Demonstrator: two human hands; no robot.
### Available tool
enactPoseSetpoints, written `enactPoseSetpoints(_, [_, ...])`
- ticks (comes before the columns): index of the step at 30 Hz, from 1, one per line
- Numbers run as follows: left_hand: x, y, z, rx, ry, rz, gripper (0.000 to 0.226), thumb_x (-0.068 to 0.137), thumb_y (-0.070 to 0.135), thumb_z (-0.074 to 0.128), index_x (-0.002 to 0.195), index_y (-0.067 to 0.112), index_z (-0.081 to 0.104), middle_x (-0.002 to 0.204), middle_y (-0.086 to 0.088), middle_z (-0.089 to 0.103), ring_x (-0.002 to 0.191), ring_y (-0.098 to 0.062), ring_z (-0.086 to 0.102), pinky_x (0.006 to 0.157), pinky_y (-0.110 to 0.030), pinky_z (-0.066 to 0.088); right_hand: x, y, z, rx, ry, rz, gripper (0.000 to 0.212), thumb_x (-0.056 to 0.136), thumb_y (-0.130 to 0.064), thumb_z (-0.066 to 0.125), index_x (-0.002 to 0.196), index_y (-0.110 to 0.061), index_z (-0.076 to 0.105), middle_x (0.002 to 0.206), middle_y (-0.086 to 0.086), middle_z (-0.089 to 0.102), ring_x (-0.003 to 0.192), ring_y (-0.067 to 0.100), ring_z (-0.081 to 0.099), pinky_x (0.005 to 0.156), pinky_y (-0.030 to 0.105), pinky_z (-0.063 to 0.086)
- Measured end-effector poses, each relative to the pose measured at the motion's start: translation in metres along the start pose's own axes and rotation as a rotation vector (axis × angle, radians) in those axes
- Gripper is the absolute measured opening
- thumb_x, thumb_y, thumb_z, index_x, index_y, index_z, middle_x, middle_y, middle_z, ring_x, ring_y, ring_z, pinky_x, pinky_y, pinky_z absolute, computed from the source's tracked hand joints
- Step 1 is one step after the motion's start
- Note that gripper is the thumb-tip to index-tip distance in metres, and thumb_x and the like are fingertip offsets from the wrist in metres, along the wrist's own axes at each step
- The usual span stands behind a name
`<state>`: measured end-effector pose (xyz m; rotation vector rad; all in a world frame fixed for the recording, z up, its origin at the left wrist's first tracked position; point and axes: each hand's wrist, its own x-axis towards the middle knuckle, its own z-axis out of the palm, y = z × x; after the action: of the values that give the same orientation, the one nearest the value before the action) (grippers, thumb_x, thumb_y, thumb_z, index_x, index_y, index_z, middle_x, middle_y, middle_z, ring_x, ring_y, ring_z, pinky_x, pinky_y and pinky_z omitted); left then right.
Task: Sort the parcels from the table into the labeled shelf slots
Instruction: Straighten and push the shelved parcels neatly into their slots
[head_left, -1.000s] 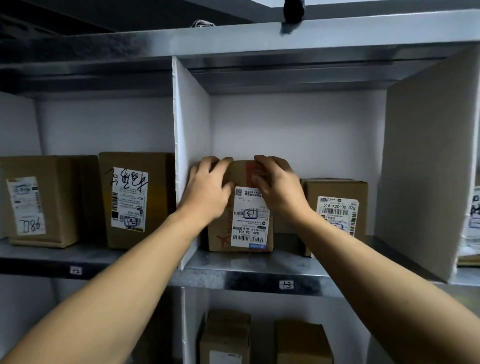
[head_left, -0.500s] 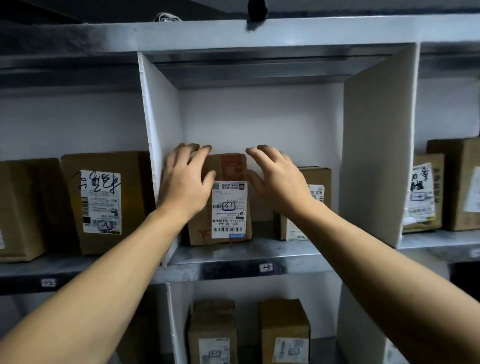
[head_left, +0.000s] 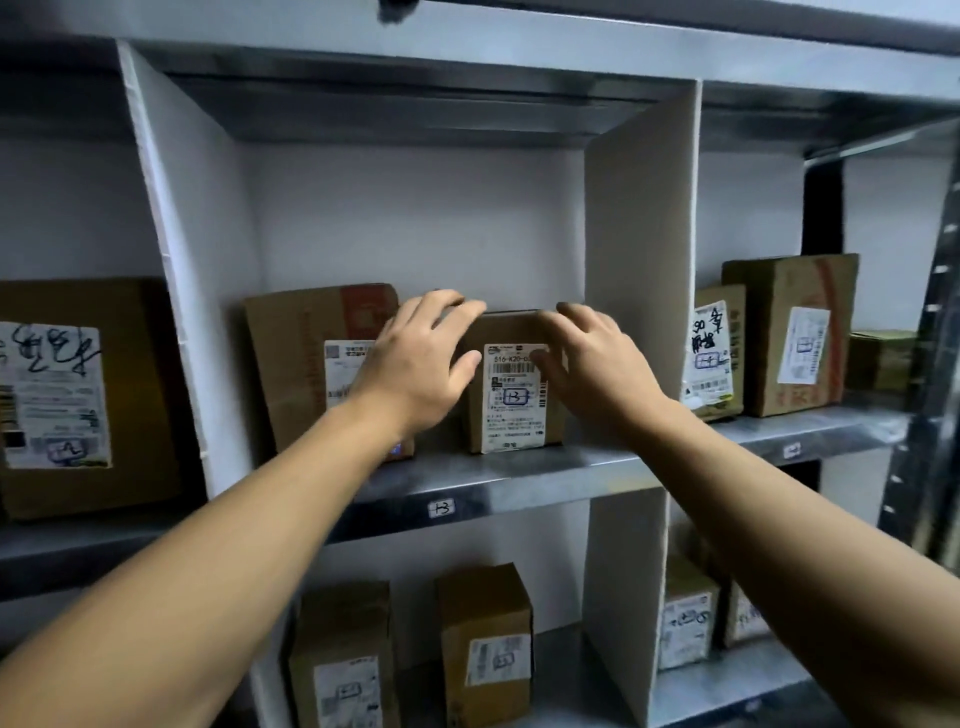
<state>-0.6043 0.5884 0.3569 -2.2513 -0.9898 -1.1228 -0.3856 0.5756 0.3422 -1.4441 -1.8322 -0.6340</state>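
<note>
**Entry: centre slot, middle shelf.**

1. Left hand (head_left: 421, 364), centre of frame: fingers spread and loose, gripping nothing, tips at the upper left corner of the smaller parcel (head_left: 511, 415).
2. Right hand (head_left: 597, 369), just right of centre: fingers apart, thumb over the parcel's label. Whether it presses or only hovers cannot be told.
3. Slot tag (head_left: 441, 507), on the shelf's front edge below the hands.
4. Smaller parcel: upright, between the 2 hands, label facing out.
5. Taller parcel (head_left: 301, 364): left of it in the same slot, upright, label partly hidden by the left wrist.
6. White divider (head_left: 639, 260): closes the slot on the right.

Step, as judged: tidying parcels already shelved. The next move likely calls for squaring the smaller parcel against its neighbour.

Change: 0.5 s ago both hands were on the taller parcel. They now flank the smaller one, and the view has swung right.
</note>
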Motion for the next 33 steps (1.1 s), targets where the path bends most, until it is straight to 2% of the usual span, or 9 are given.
enactPoseSetpoints(5, [0.019, 0.006, 0.026, -0.022, -0.055, -0.125, 0.050, 0.092, 0.031, 0.057, 0.140, 0.020, 0.046, 0.140, -0.008, 0.045, 0.131, -0.026, 0.037, 0.111, -0.039, 0.032, 0.008, 0.017, 0.010, 0.091, -0.033, -0.010, 0.047, 0.096, -0.032, 0.058, 0.140, -0.020, 0.048, 0.137, 0.010, 0.051, 0.119, 0.036, 0.050, 0.095, 0.048, 0.048])
enactPoseSetpoints(9, [0.027, 0.006, 0.043, -0.058, -0.047, -0.232, 0.051, 0.091, 0.030, 0.061, 0.139, 0.020, 0.048, 0.140, -0.008, 0.045, 0.131, -0.028, 0.039, 0.111, -0.037, 0.031, 0.018, 0.026, 0.023, 0.312, -0.010, 0.021, 0.056, 0.094, -0.023, 0.063, 0.146, -0.020, 0.044, 0.140, 0.012, 0.049, 0.123, 0.032, 0.051, 0.102, 0.040, 0.043])
enactPoseSetpoints(12, [0.024, 0.004, 0.053, -0.132, -0.027, -0.298, 0.050, 0.089, 0.026, 0.065, 0.137, 0.019, 0.051, 0.137, -0.009, 0.047, 0.126, -0.027, 0.045, 0.107, -0.027, 0.031, 0.024, 0.031, 0.031, 0.410, -0.013, 0.065, 0.056, 0.093, -0.022, 0.065, 0.146, -0.020, 0.046, 0.142, 0.012, 0.049, 0.126, 0.029, 0.049, 0.103, 0.030, 0.036])
enactPoseSetpoints(15, [0.021, 0.005, 0.060, -0.173, 0.008, -0.333, 0.050, 0.089, 0.026, 0.066, 0.136, 0.022, 0.052, 0.135, -0.007, 0.047, 0.123, -0.024, 0.048, 0.100, -0.019, 0.029, 0.025, 0.035, 0.037, 0.464, -0.005, 0.044, 0.052, 0.092, -0.019, 0.066, 0.141, -0.015, 0.051, 0.136, 0.013, 0.055, 0.122, 0.029, 0.053, 0.101, 0.026, 0.036])
enactPoseSetpoints(23, [0.028, 0.021, 0.072, -0.216, 0.032, -0.318, 0.051, 0.089, 0.021, 0.066, 0.137, 0.018, 0.051, 0.134, -0.008, 0.046, 0.121, -0.022, 0.048, 0.101, -0.017, 0.030, 0.026, 0.056, 0.041, 0.555, 0.035, 0.030, 0.050, 0.089, -0.016, 0.071, 0.137, -0.016, 0.055, 0.131, 0.011, 0.058, 0.118, 0.025, 0.055, 0.102, 0.028, 0.042])
enactPoseSetpoints(26, [0.030, 0.026, 0.074, -0.212, 0.025, -0.324, 0.051, 0.090, 0.021, 0.065, 0.138, 0.018, 0.050, 0.136, -0.008, 0.044, 0.123, -0.023, 0.047, 0.105, -0.021, 0.032, 0.026, 0.061, 0.043, 0.561, 0.032, 0.015, 0.050, 0.090, -0.019, 0.070, 0.138, -0.019, 0.055, 0.131, 0.009, 0.057, 0.118, 0.023, 0.054, 0.100, 0.021, 0.038])
enactPoseSetpoints(29, [0.028, 0.025, 0.074, -0.204, 0.003, -0.330, 0.054, 0.089, 0.023, 0.066, 0.140, 0.018, 0.047, 0.138, -0.007, 0.042, 0.124, -0.023, 0.047, 0.109, -0.033, 0.038, 0.026, 0.062, 0.047, 0.578, 0.042, 0.003, 0.049, 0.091, -0.019, 0.069, 0.137, -0.019, 0.055, 0.131, 0.009, 0.056, 0.118, 0.022, 0.053, 0.096, 0.011, 0.032])
enactPoseSetpoints(33, [0.031, 0.026, 0.073, -0.158, -0.023, -0.345, 0.056, 0.088, 0.024, 0.067, 0.141, 0.021, 0.046, 0.140, -0.005, 0.041, 0.124, -0.022, 0.047, 0.106, -0.026, 0.036, 0.025, 0.063, 0.048, 0.608, 0.030, -0.001, 0.049, 0.093, -0.019, 0.066, 0.140, -0.019, 0.053, 0.134, 0.009, 0.054, 0.121, 0.021, 0.051, 0.095, 0.008, 0.029])
